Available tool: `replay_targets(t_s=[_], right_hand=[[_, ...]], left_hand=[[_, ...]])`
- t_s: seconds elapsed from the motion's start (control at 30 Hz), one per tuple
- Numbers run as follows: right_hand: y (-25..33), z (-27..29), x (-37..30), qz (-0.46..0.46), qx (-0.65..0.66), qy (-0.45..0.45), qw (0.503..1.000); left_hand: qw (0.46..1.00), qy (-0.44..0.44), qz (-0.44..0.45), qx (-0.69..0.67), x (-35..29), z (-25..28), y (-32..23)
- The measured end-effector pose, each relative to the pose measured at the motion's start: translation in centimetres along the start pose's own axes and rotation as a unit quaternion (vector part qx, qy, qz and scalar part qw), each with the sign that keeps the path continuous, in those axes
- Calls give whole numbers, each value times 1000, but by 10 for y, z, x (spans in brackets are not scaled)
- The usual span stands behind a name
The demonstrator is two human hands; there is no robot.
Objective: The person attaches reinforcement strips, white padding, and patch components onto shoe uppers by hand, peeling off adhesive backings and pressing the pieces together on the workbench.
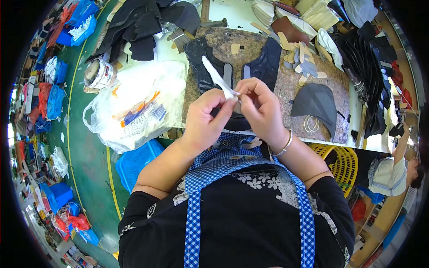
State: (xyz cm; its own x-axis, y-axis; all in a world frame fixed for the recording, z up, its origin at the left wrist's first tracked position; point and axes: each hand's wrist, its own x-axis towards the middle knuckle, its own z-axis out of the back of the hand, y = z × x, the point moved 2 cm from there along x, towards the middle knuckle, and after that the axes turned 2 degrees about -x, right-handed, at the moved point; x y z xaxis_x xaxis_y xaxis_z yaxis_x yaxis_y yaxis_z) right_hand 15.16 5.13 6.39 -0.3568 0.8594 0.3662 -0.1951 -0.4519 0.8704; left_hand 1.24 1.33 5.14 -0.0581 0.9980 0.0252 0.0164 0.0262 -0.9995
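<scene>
Both hands are busy with the same thing here: a narrow, flimsy-looking white strip [217, 77] of thin material. The left hand [206, 118] and the right hand [262, 109] are pretty much together, thumbs and fingers pinched on its lower end. The rest of it pokes up past the fingertips, leaning toward the person's left, with the free tip the farthest bit from the body. Can't really tell how the end is folded in there, fingers are in the way.

The strip is up over a mottled brown work board [283, 81], right above a curved black textured piece [196, 56] that has a slim grey rounded tab [227, 71] along its inner edge. A similar black curved piece [264, 64] lies just beyond the right hand, also with a grey tab.

Off to the right of the right hand there's a big dark grey rounded panel [315, 105] with thin cream-coloured rings [311, 123] lying on it, and a loose scatter of small tan and grey oblong tabs [305, 61] farther up. Near the left hand: a crumpled white plastic bag [154, 85] with orange and blue print.
</scene>
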Motion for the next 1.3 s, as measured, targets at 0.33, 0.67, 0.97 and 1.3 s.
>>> replay_targets(t_s=[0.33, 0.67, 0.97, 1.3], right_hand=[[-36, 39, -4, -342, 422, -37, 838], [1, 125, -35, -74, -105, 504, 854], [-13, 55, -33, -290, 222, -20, 931], [-36, 40, -57, -342, 209, -48, 915]], left_hand=[[985, 163, -36, -30, 0, 12, 1], [942, -255, -117, -185, 11, 83, -27], [873, 122, -366, 300, -7, -21, -32], [972, 10, 153, -179, -5, 9, 29]])
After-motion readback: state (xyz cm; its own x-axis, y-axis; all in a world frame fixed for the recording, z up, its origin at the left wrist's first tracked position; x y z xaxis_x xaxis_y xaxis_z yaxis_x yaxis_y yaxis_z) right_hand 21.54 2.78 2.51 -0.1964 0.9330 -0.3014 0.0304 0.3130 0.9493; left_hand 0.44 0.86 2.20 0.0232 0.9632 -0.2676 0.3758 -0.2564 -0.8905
